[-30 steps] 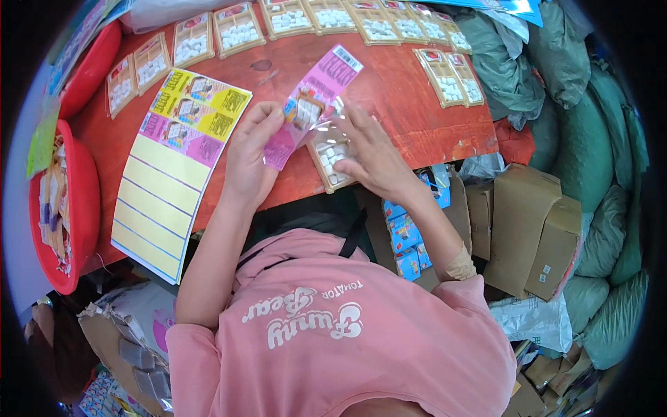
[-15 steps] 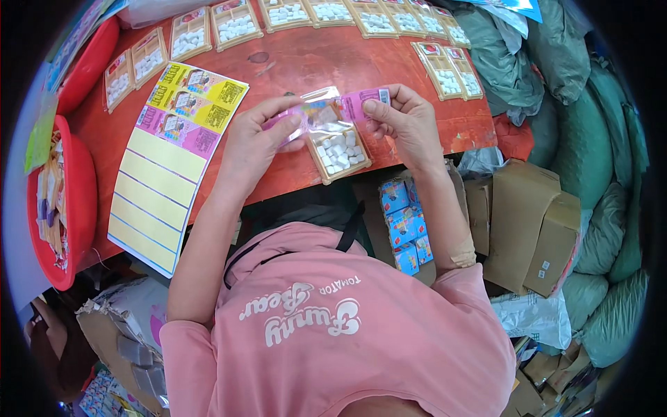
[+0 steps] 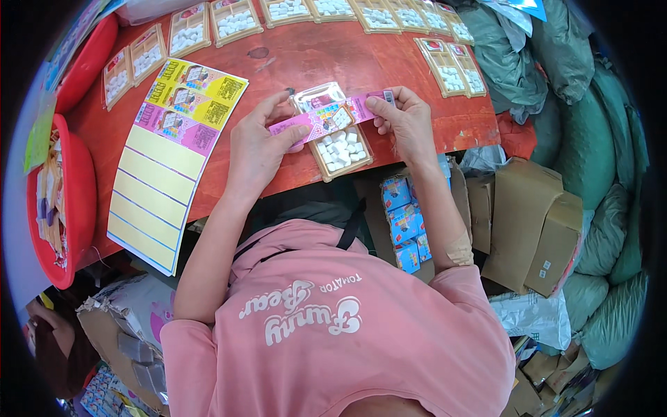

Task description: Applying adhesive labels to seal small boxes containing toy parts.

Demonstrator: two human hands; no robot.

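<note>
Pink card strip (image 3: 326,119) is pinched at both ends by left hand (image 3: 258,149) and right hand (image 3: 405,119); fingers closed on it. It hovers over a tray of white pieces (image 3: 340,147) at the red surface's (image 3: 292,55) near edge.

Pink card (image 3: 326,119) turned flat across the tray (image 3: 340,144), left hand (image 3: 258,149) and right hand (image 3: 405,121) pinching its ends

A pink label strip (image 3: 326,119) lies across a near tray pack of white pieces (image 3: 340,147); a yellow label sheet (image 3: 170,149) sits left
</note>
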